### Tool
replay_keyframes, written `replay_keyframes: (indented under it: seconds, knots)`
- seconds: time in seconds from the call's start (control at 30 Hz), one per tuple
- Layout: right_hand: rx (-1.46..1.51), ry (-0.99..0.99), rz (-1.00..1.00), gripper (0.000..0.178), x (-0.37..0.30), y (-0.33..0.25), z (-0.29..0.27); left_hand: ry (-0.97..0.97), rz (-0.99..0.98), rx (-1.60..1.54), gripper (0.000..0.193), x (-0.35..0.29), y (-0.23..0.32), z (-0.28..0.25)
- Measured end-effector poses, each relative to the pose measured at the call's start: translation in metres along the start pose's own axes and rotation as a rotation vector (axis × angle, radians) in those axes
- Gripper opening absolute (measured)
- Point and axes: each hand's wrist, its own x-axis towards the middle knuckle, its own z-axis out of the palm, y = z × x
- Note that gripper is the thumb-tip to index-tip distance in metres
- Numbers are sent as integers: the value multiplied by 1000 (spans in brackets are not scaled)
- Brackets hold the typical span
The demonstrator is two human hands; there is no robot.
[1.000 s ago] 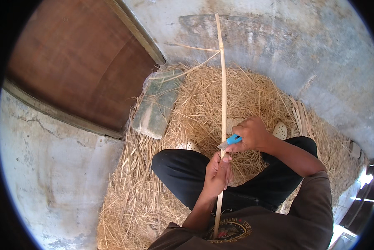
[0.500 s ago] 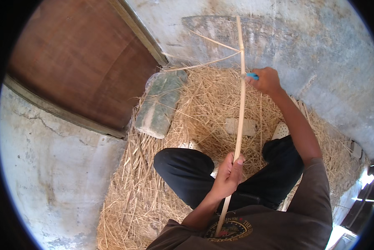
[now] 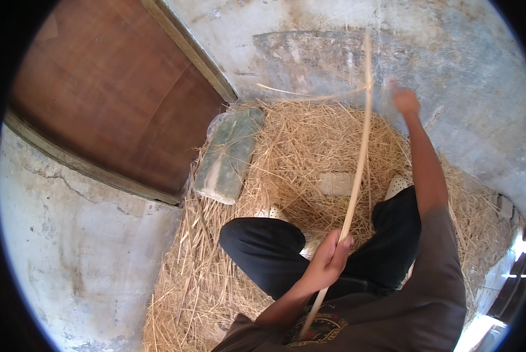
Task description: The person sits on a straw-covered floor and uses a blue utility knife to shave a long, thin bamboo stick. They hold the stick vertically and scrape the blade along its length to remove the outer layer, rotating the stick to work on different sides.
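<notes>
My left hand (image 3: 328,262) is closed round a long, pale, slightly bowed stick (image 3: 359,161). Its lower end rests against my shirt, and its upper part points up and away towards the wall. From a spot near the top, a thin pale strand (image 3: 315,95) sticks out to the left. My right hand (image 3: 406,101) is raised to the right of the stick's upper part, apart from it. Motion smears its fingers, and I cannot make out whether anything is in them.
Straw (image 3: 310,138) covers the ground around my crossed legs (image 3: 263,243). A greenish oblong block (image 3: 227,155) lies on it at the left, and a small pale block (image 3: 335,183) beyond my legs. Behind stand a stained wall (image 3: 450,53) and a brown door panel (image 3: 116,88).
My right hand, which held a small blue-handled tool against the stick, has moved up and right, away from it. The stick's top has swung right. My left hand keeps its grip.
</notes>
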Motion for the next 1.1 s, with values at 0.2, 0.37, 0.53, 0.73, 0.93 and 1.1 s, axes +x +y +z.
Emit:
replay_keyframes:
  seconds: [0.2,0.37,0.53,0.73,0.93,1.1]
  knots:
    - [-15,-25,228,96,14,40,-31,88,-71,-13,17,-11,20,-12]
    - [54,-366,-138,84,-66,-82,-73,114,42,-82,21,14,14,-14]
    - [136,-384,-692,64,-174,-137,-101,233,79,-75,18,22,22,-20]
    - [148,-520,-1074,76,-240,-147,-97,257,141,-13,27,17,31,-22]
    - [134,-484,-1128,69,-251,-150,-92,141,147,-103,46,-1,35,-25]
    - [166,-377,-1050,68,-241,-148,-76,203,127,72,40,-3,23,-21]
